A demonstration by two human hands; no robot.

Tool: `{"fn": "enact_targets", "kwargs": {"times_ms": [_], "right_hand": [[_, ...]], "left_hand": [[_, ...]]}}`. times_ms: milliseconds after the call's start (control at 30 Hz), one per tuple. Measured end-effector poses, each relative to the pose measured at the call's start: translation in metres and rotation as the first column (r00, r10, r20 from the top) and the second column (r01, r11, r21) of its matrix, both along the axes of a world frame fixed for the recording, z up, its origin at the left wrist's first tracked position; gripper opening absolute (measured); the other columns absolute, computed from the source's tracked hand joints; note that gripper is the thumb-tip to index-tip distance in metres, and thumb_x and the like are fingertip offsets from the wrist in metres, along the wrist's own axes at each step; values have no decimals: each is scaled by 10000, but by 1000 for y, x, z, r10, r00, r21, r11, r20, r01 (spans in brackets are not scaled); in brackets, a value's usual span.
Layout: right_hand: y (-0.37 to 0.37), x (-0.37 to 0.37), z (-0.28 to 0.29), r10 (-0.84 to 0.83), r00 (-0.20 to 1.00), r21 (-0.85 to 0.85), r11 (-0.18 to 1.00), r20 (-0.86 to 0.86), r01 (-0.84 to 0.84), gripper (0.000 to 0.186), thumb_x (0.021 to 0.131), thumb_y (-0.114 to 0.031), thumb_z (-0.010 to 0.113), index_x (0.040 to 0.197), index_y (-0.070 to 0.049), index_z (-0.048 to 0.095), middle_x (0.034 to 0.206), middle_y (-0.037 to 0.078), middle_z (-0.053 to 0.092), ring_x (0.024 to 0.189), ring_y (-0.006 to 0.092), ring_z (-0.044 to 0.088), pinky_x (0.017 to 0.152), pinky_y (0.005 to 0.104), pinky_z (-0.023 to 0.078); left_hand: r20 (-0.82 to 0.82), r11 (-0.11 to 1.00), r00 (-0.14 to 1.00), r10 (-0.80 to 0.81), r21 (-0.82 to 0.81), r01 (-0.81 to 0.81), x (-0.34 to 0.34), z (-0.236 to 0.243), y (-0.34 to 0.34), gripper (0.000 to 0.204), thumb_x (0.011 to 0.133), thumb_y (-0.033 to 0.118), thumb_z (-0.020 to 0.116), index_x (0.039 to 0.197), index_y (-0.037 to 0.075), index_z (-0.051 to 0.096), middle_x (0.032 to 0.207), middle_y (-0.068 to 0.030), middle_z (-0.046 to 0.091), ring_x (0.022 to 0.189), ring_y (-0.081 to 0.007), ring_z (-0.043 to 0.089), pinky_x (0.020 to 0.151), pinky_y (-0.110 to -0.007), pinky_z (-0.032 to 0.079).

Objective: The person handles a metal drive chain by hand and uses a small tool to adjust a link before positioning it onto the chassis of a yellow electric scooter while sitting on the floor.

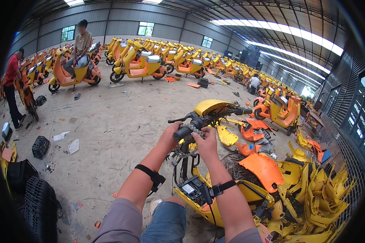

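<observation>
A partly stripped yellow scooter (209,204) stands in front of me, its handlebar (196,121) reaching towards me with a black grip and a brake lever. A grey, patterned cord-like strip (194,129) passes over the handlebar beside the grip, and more of it hangs below. My left hand (171,135) is closed at the left side of the grip, with fingers partly hidden, at the strip's end. On the other side my right hand (207,141) pinches the strip with thumb and fingers. Below, the scooter's inner frame and a black box-like unit (190,187) are exposed.
Broken yellow panels (324,198) and an orange panel (263,170) pile up at the right. Black crates (40,146) lie at the left. Rows of yellow scooters (140,65) fill the back. One person (82,46) sits on a scooter; another (13,83) stands far left.
</observation>
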State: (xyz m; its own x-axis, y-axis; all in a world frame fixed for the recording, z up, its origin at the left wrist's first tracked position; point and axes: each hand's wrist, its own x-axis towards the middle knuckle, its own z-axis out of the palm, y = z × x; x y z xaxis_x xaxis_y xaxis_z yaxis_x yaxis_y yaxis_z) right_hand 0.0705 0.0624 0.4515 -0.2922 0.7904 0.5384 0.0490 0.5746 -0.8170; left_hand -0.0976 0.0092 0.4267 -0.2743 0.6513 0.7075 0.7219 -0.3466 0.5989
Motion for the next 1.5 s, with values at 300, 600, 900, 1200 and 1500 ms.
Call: {"fn": "enact_targets", "kwargs": {"times_ms": [300, 600, 900, 1200, 1500], "right_hand": [[-15, -4, -28, 141, 989, -173, 976, 43, -132, 228, 944, -202, 662, 1004, 12, 612, 816, 32, 595, 705, 96, 510, 644, 277, 429], [-8, -15, -27, 146, 987, -201, 967, -68, -157, 167, 916, -170, 614, 915, -4, 596, 732, 1, 558, 669, 85, 492, 586, 277, 400], [-6, -16, -26, -2, 999, 83, 997, 50, -2, 177, 916, -188, 596, 931, -14, 564, 756, 181, 656, 711, 338, 658, 654, 420, 491], [1, -20, -45, -84, 996, 125, 988, -11, 85, 172, 942, -181, 581, 971, -24, 515, 844, 251, 658, 834, 487, 625, 667, 514, 485], [5, -24, -73, -121, 982, 186, 971, -145, 147, 158, 969, -165, 574, 990, -17, 523, 796, 224, 654, 763, 448, 647, 637, 467, 492]], "left_hand": [[253, 987, 957, -141, 114, 115, 29, -27, 23, 178, 915, 50, 575, 1085, 42, 521, 917, -155, 658, 822, -288, 655, 733, -391, 512], [339, 999, 940, 30, -19, -25, 49, -62, 39, 202, 1011, 114, 479, 1163, -4, 542, 976, -186, 652, 873, -352, 650, 753, -424, 506], [367, 998, 929, -54, 32, 45, 59, -60, 30, 255, 1017, 192, 505, 1205, 27, 557, 1029, -128, 659, 930, -210, 620, 787, -384, 503], [435, 990, 889, -142, 45, 137, 60, -68, 40, 295, 1012, 265, 520, 1196, 43, 582, 1035, -102, 650, 933, -180, 596, 811, -374, 501], [315, 990, 939, -140, 23, 140, 58, -65, 43, 284, 963, 202, 598, 1202, 51, 571, 1052, -124, 656, 942, -231, 625, 826, -390, 504]]}}
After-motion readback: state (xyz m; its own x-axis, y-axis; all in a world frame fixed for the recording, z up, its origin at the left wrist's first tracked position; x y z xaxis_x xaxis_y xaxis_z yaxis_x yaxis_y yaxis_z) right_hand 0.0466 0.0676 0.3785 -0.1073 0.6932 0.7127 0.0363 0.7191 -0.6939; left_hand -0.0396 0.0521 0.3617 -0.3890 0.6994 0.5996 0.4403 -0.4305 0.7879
